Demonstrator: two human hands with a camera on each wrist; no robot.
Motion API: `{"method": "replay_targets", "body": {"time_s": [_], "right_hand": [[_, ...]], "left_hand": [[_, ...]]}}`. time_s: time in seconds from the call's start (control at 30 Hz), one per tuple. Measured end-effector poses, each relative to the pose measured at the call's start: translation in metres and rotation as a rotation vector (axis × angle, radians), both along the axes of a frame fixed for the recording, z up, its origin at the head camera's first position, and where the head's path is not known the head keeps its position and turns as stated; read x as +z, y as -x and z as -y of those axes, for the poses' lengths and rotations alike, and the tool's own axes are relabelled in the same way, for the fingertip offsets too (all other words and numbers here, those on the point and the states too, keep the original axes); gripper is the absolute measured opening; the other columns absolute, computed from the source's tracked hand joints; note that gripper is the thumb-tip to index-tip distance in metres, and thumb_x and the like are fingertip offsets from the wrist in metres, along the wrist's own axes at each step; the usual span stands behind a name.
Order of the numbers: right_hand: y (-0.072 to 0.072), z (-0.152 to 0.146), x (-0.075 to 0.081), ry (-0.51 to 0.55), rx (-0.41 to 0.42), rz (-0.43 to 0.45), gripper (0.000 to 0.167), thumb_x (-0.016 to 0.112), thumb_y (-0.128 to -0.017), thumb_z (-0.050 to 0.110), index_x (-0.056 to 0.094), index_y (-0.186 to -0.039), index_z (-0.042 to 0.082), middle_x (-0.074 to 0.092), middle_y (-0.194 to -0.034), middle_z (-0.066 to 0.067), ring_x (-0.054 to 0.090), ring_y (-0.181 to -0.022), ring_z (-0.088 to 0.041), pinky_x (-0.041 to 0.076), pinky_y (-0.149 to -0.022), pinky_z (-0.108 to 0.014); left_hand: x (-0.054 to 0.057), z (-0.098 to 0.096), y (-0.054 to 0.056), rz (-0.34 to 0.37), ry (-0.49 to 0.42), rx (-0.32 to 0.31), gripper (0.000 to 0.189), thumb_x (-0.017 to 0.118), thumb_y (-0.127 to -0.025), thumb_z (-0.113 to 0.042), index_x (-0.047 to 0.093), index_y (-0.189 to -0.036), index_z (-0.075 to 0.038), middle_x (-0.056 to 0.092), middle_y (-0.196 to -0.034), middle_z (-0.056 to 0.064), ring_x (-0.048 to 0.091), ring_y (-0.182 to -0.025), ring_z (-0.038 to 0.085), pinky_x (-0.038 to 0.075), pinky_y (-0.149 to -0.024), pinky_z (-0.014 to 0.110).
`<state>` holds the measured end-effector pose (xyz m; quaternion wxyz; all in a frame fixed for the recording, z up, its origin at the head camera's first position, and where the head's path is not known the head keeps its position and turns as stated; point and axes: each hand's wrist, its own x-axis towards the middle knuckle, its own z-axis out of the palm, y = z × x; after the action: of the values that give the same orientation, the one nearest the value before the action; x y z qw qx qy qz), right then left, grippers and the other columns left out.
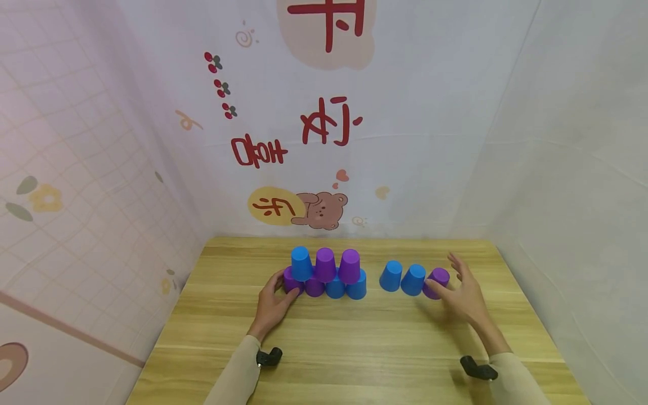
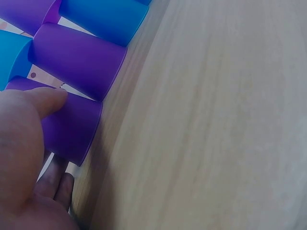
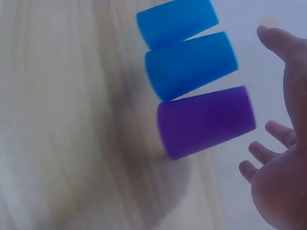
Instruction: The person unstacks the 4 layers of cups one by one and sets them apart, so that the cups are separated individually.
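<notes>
An upside-down purple cup [image 1: 293, 281] stands at the left end of a bottom row of cups. My left hand [image 1: 272, 306] holds this cup, the thumb on its near face and the other fingers round its outer side. On top of the row stand a blue cup [image 1: 301, 264] and two purple cups, all upside down. Off to the right, my right hand [image 1: 464, 295] has its fingers spread beside and above another purple cup [image 1: 438, 282]. The right wrist view has that purple cup [image 3: 206, 122] apart from the hand, with nothing in the palm.
Two blue cups [image 1: 391, 275] stand upside down left of the right purple cup, in one line with it. A gap separates them from the stack, whose right end is a blue cup [image 1: 356, 286]. Behind the wooden table [image 1: 354, 349] hangs a printed white cloth [image 1: 420, 169].
</notes>
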<state>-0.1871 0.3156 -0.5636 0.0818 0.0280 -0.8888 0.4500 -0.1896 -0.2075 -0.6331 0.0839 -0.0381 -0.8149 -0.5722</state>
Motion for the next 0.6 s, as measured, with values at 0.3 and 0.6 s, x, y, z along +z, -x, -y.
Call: {"method": "replay_targets", "body": {"time_s": [0.3,0.6], "right_hand": [[0.001,0.016,0.023,-0.032,0.009,-0.088,0.107,0.094,-0.093,0.033,0.032,-0.179,0.020,0.043,-0.179,-0.025,0.039,-0.163,-0.059,0.036,-0.122,-0.088],[0.002,0.041,0.039,-0.024,0.062,-0.169,0.104,0.096,-0.091,0.024,0.038,-0.176,0.015,0.043,-0.178,-0.026,0.038,-0.162,-0.062,0.035,-0.119,-0.092]], "left_hand": [[-0.001,0.001,0.000,0.003,0.000,-0.002,0.065,0.086,-0.102,-0.015,0.058,-0.161,-0.009,0.064,-0.163,0.020,0.058,-0.157,0.042,0.045,-0.135,0.059],[0.000,0.000,0.000,0.017,0.004,0.002,0.066,0.086,-0.102,-0.015,0.058,-0.161,-0.009,0.063,-0.164,0.020,0.058,-0.158,0.042,0.044,-0.136,0.059]]}}
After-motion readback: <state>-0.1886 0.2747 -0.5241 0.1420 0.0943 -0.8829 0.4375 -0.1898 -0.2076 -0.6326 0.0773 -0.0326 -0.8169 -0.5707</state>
